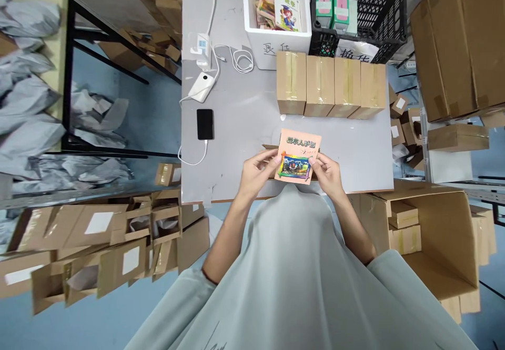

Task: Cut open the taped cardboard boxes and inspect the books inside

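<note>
A thin pink booklet (299, 147) with a colourful picture on its cover is held up between my two hands, close to the table's front edge. My left hand (256, 170) grips its left side, thumb on the cover. On the lower right side, my right hand (327, 172) pinches the booklet, thumb in front as well. Behind the booklet a piece of brown cardboard (269, 146) shows, mostly covered, so I cannot tell its full shape. Four-sided taped cartons (291, 82) stand in a row just beyond the booklet.
On the grey table (240, 129) lie a black phone (205, 124), a white power bank (201, 87) and cables. At the back are a white bin (278, 37) of booklets and a black crate (371, 13). A large open carton (437, 234) stands at right; boxes and grey parcels fill the left.
</note>
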`<act>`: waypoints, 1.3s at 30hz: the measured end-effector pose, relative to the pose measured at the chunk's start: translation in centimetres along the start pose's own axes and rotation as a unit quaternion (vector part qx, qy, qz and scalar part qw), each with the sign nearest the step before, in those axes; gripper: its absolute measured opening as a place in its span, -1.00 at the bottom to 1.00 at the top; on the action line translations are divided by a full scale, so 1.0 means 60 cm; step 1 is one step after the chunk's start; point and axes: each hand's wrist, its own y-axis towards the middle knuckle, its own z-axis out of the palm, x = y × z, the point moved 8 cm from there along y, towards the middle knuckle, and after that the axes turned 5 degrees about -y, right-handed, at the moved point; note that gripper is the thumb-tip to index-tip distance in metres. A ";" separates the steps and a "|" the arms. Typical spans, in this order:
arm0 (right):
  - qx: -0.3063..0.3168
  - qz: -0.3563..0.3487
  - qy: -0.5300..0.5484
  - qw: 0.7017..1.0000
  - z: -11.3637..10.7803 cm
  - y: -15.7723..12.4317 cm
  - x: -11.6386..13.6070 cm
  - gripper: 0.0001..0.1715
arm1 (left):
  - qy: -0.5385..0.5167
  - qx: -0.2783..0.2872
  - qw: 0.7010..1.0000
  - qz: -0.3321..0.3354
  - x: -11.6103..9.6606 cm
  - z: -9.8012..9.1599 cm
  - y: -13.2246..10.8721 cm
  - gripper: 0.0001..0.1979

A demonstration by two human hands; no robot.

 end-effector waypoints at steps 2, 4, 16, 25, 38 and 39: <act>0.013 0.004 0.001 1.000 -0.001 0.002 -0.004 -0.32 | -0.043 0.031 0.997 -0.053 0.015 0.005 0.001 -0.42; 0.016 0.007 -0.002 1.000 0.001 0.004 -0.010 -0.31 | -0.052 0.021 0.996 -0.067 0.019 0.005 -0.004 -0.45; -0.142 -0.017 -0.052 0.988 -0.022 0.006 -0.004 -0.29 | 0.009 -0.100 0.994 0.040 0.004 -0.004 -0.016 -0.70; -0.029 0.017 0.013 0.999 0.080 -0.026 0.005 -0.23 | 0.079 -0.114 0.977 0.160 -0.031 0.027 -0.049 -0.83; -0.012 0.016 -0.015 1.000 0.042 0.002 0.006 -0.26 | 0.126 -0.057 0.979 0.152 -0.049 -0.005 -0.035 -0.72; 0.001 0.016 -0.017 1.000 0.039 0.003 0.008 -0.26 | 0.125 -0.063 0.980 0.139 -0.048 -0.018 -0.028 -0.68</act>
